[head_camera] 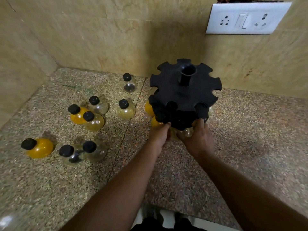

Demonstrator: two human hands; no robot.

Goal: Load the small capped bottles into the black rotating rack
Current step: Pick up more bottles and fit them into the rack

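Observation:
The black rotating rack (pixel 185 90) stands on the counter near the back wall, its notched top tier holding no bottles. Several capped bottles hang in its lower tier, among them a yellow one (pixel 148 108). My left hand (pixel 160 136) grips the lower tier's front edge, thumb tip against it. My right hand (pixel 199 139) is curled round a small clear bottle (pixel 188 132) at the front of the lower tier, mostly hidden by the fingers. Loose black-capped bottles stand to the left, such as a pale yellow one (pixel 126 109) and a clear one (pixel 129 83).
More loose bottles cluster on the speckled counter (pixel 250 147) at the left, including a yellow one (pixel 39 147) lying tilted. Tiled walls close the back and left. A white socket plate (pixel 246 18) is on the back wall. The counter's front edge runs below my arms.

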